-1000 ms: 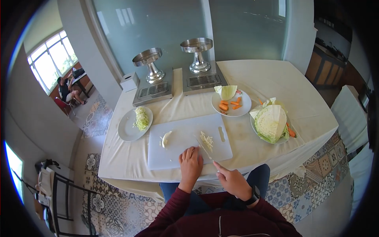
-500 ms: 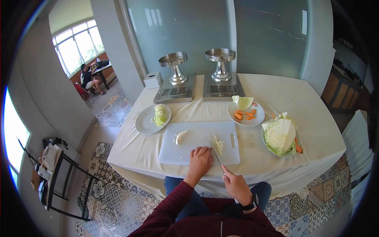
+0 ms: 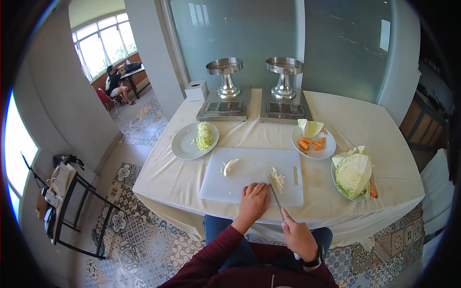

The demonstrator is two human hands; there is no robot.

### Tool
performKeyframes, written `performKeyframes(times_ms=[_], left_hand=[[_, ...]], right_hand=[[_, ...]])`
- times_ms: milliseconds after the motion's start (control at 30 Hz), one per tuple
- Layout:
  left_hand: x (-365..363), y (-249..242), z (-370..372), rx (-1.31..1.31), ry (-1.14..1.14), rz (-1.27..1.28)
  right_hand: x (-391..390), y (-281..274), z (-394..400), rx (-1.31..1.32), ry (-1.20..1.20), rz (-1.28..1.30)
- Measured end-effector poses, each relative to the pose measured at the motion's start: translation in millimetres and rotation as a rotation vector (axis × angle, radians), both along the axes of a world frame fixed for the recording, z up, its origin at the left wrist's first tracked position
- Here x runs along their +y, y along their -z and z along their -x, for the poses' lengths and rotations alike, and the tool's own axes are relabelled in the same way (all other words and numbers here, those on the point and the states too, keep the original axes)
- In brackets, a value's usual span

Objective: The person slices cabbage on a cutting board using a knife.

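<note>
My right hand (image 3: 298,235) grips a kitchen knife (image 3: 276,196), its blade pointing away from me over the white cutting board (image 3: 221,189). Close against the blade's left side is my left hand (image 3: 254,202), fingers bent and together, pressing down near the board's front edge. Whatever lies under those fingers is hidden. Thin pale cabbage shreds (image 3: 277,180) lie just right of the blade. A cabbage wedge (image 3: 231,166) rests on the board's left half, with small bits around it. Behind the board, a grey plate (image 3: 182,144) carries a pile of shredded cabbage (image 3: 204,136).
A plate (image 3: 329,152) holds carrot pieces (image 3: 317,143) and a cabbage chunk (image 3: 310,127). At right, a large cut cabbage (image 3: 353,174) sits in a dish beside a carrot. Two metal stands (image 3: 284,86) and a tissue box (image 3: 196,90) occupy the back. A person (image 3: 115,84) sits far left.
The whole view has shifted, so the table things appear farther right. Both hands stay at the board, with the knife still beside my left fingers.
</note>
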State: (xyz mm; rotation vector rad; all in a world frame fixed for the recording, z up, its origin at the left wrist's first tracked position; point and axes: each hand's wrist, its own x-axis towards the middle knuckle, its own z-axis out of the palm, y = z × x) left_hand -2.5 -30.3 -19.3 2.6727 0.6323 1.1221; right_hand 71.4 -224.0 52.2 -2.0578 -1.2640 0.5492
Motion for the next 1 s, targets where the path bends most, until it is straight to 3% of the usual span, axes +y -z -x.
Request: performKeyframes(times_ms=[267,533,1000], left_hand=[[-1.8,2.3,0.2,0.009,-0.009,0.052],[-0.1,2.9,1.3,0.023,-0.020,0.007],[-1.3,0.8,2.0,-0.008,-0.036,0.046]], right_hand=[[39.3,20.1,-10.7,-0.062,0.018,-0.074],[-0.6,7.4,-8.9,0.178,0.032,-0.078],[1.3,23.2,-8.0,0.064,0.045,-0.235]])
